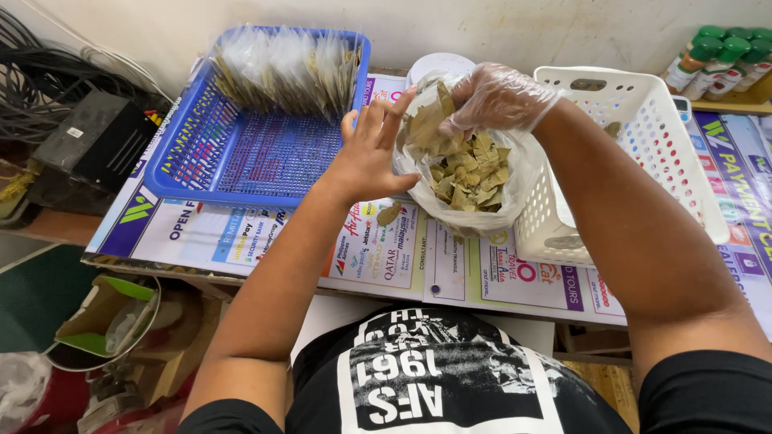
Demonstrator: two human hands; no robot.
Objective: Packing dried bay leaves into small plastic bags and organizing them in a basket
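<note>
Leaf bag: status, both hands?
Left hand bare, open, steadying clear bag at its rim. Right hand, gloved, pinching dried leaves at bag mouth. White basket touching bag's right; blue basket left, nothing blocking.

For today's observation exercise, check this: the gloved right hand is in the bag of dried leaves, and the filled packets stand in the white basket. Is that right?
Not quite. The head view shows the gloved right hand in the bag of dried leaves, but the filled packets stand in the blue basket, not the white basket.
</note>
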